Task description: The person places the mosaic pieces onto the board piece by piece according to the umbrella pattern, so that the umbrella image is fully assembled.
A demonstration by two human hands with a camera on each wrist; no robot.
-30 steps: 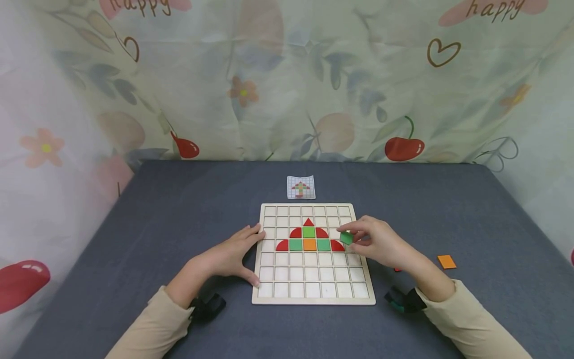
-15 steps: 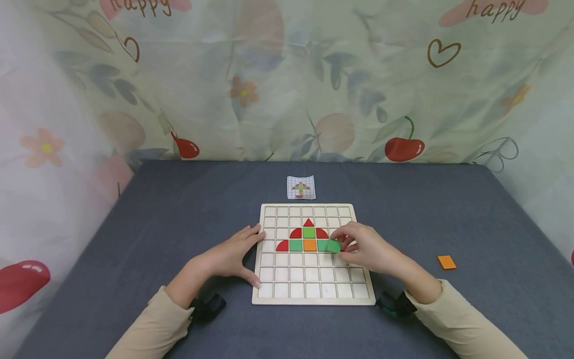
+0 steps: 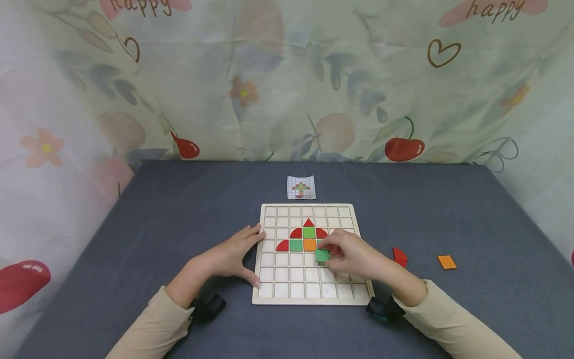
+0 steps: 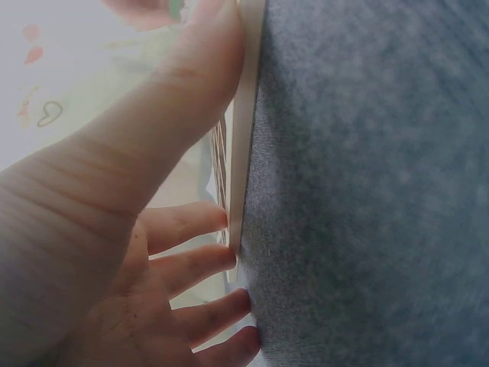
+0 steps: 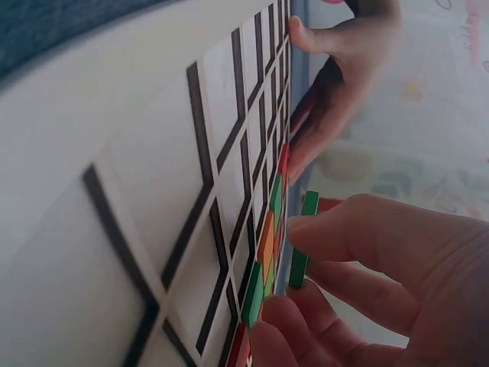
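My right hand pinches a square green tile between thumb and fingers, over the wooden grid board. From the right wrist view, this green tile looks tilted on edge and apart from the board. Pieces set in the board include a red triangle, a green square, an orange square and red quarter-circles. The right hand hides part of the lower row. Along the board's left edge, my left hand touches with spread thumb and fingertips.
Behind the board lies a small card printed with a coloured grid pattern. Red pieces and an orange square tile lie on the dark tablecloth to the right. A patterned curtain hangs behind the table.
My right hand has moved left and slightly nearer with the green tile, from the board's right side to below the orange square's row. The left hand stays put.
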